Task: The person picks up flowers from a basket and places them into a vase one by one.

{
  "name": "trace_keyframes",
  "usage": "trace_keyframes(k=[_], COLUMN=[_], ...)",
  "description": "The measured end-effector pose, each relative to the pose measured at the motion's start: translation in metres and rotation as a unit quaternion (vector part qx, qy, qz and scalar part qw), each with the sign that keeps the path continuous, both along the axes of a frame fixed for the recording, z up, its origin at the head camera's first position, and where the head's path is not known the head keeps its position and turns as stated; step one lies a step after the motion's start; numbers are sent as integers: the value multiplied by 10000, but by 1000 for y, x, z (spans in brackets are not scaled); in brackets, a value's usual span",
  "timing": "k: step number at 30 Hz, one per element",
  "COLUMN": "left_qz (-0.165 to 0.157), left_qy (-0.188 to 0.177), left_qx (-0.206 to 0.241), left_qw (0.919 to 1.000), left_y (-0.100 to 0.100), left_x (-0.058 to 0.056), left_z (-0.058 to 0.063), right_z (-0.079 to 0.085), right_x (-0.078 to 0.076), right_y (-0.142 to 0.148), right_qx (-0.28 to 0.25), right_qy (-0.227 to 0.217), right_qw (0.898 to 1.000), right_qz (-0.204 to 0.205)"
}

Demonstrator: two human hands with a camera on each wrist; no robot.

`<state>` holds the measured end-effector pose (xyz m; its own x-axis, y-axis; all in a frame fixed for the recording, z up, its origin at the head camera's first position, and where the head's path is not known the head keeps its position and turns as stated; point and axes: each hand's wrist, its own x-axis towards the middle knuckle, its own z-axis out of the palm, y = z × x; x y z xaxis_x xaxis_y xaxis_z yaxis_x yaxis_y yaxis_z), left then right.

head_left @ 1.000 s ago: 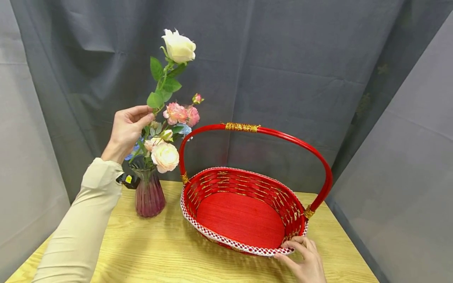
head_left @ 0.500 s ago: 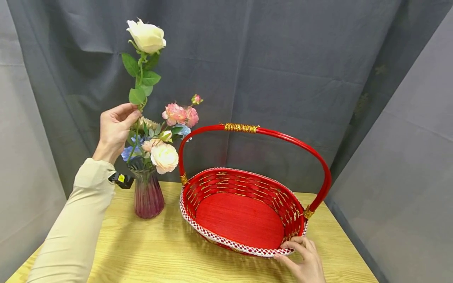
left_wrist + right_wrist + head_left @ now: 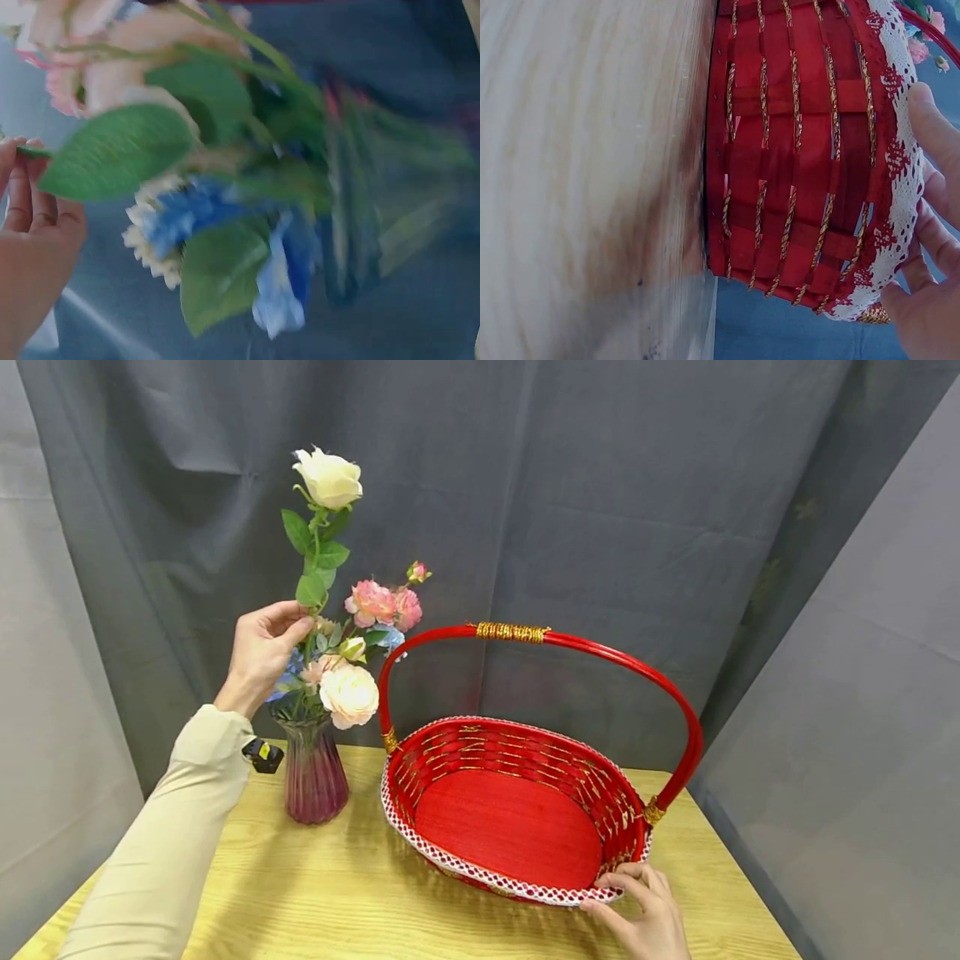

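White rose: long-stemmed, held upright above the vase, bloom well above the other flowers, stem running down into the bunch; whether its lower end sits inside the vase cannot be told. Left hand pinches the stem just below the lowest leaves, thumb and forefinger closed on it, remaining fingers curled loosely behind. Left wrist view is blurred: fingertips on a green stem beside a large leaf, blue and cream blooms just past it. Vase is ribbed purple glass, standing upright on the wooden table, near the table's far left, just beside the basket. Flowers in it: pink cluster at top, a cream-peach bloom at front, blue ones low at left. Basket is red, oval, woven with gold strands, white lace trim on the rim, arched red handle with gold binding at the top. Interior shows only its red floor. Right hand rests at the near right rim, fingers laid over the lace edge with a slight bend, thumb below; right wrist view shows fingers lying against the trim, nothing gripped firmly. Beige sleeve covers the left arm. Grey cloth backdrop behind the table.
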<state>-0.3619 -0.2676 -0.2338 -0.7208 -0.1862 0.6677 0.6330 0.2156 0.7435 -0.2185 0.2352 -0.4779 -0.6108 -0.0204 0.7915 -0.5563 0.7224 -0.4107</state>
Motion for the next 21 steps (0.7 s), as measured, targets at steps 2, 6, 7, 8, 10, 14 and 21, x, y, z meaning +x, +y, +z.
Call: trace_keyframes(k=[2, 6, 7, 8, 10, 14, 21], left_qz=[220, 661, 689, 694, 703, 702, 982], left_qy=[17, -102, -164, -222, -333, -483, -765], left_qx=[-444, -1072, -1153, -1214, -1349, -1615, -2117], left_qw=[9988, 9920, 9908, 9899, 9878, 9832, 9694], left_y=[-5, -15, -17, -18, -22, -28, -32], left_x=[0, 0, 1, 1, 1, 2, 2], left_z=[-5, -15, -17, -19, -23, -32, -41], right_z=[-2, -4, -4, -4, -3, -3, -1], right_x=[-3, -7, -7, -7, -6, -5, -3], right_y=[0, 0, 0, 1, 1, 0, 0], right_qx=[-16, -32, -29, -19, -12, -23, -51], right_qy=[1, -35, -44, -28, -47, -67, -61], right_qw=[10000, 10000, 10000, 10000, 10000, 10000, 10000], right_qz=[29, 41, 26, 13, -11, -15, -21])
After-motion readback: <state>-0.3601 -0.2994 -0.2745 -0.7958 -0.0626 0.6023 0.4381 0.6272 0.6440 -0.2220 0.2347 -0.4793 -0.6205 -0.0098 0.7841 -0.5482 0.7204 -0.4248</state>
